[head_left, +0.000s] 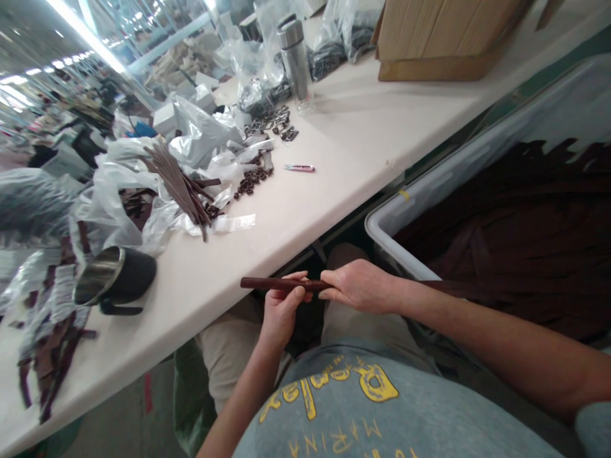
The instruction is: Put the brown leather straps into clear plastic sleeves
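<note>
A dark brown strap (267, 284) runs level across my lap, its free end sticking out to the left. My left hand (281, 312) curls around it from below, fingers closed on it. Just to the right, my right hand (358, 286) pinches the same strap between thumb and fingers. Beyond that hand, the strap's tail (424, 284) trails towards a white plastic bin (382, 229) heaped with similar brown straps (477, 242). Both hands are below the near edge of a white table (191, 286) and do not touch it.
The table holds a bundle of straps (179, 184), small dark rings (251, 181), metal buckles (267, 124), pink-handled snips (299, 168), a dark mug (114, 277), a steel flask (294, 57), plastic bags (200, 133) and a cardboard box (439, 44).
</note>
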Available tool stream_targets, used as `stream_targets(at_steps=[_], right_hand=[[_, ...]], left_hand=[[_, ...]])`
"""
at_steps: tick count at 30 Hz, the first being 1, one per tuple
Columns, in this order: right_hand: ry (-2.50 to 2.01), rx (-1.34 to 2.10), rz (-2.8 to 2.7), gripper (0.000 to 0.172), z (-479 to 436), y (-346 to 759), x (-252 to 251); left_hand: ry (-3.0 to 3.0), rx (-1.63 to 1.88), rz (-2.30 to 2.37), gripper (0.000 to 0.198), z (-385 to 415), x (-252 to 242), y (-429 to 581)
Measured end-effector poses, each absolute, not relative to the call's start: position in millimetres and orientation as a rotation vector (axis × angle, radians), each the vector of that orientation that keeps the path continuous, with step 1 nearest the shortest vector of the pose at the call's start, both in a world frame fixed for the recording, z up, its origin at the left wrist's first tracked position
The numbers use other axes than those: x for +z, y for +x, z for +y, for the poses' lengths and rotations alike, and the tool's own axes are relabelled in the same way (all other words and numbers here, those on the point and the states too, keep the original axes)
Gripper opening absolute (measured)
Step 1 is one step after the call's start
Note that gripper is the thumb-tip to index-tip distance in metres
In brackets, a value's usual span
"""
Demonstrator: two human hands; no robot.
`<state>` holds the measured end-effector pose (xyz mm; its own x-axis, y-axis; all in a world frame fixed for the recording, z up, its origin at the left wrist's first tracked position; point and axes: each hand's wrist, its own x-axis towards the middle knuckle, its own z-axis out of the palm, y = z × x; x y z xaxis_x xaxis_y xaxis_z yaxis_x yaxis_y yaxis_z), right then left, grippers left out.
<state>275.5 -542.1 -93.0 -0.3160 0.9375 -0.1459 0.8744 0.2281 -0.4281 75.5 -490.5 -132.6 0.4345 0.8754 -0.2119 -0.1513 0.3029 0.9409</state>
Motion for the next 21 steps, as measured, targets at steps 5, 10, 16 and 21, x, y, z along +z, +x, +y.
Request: stream_targets(at_steps=[5,10,16,21], right_hand=[[-1.527,0.331,-2.055,0.022,-551,280,-90],[-1.138,0.380,-1.893,0.016,-564,265,-89],[-1.148,1.289,-1.062,0.038,-558,252,-112],[-1.081,1.171,-0.478,0.035,-540,277,-104]], left_hand=[[0.973,1.007,0.913,0.037,-473,-120,68],[0.750,1.162,0.891,0.038,-462,-107,63],[0.702,1.068,0.848,0.040,-476,-104,64],[0.613,1.092,0.865,0.044,-474,-119,52]])
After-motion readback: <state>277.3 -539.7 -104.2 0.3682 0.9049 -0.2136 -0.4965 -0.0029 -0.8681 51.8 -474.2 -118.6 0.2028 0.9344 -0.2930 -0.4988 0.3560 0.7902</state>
